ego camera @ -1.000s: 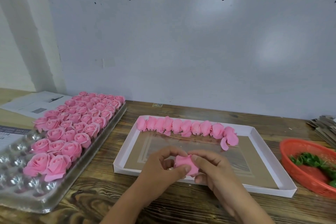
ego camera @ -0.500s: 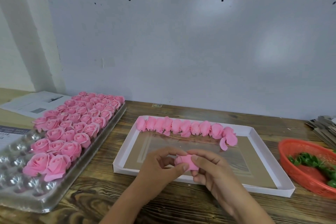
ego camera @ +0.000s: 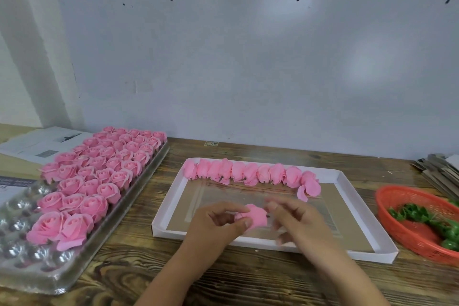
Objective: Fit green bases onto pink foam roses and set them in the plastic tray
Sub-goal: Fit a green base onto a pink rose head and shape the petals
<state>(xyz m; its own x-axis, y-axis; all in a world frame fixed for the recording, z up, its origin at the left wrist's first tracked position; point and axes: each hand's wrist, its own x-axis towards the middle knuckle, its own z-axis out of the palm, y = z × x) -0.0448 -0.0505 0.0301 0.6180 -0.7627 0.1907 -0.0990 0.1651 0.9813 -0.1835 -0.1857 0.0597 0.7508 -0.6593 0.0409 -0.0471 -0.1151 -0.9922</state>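
Head view: left hand (ego camera: 218, 225) pinches pink foam rose (ego camera: 254, 216) at 6 o'clock above white cardboard tray (ego camera: 347, 254), stem end toward right hand (ego camera: 295, 221), fingers loosely spread, blurred; green bases (ego camera: 422, 217) wait in orange basket (ego camera: 397, 194) at 3 o'clock; plastic tray (ego camera: 139, 196) at 9.

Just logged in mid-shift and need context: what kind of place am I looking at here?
Probably a small craft-assembly workbench. A clear plastic tray holds rows of finished pink roses, a white box lid holds a row still to do, and a red basket holds green bases.
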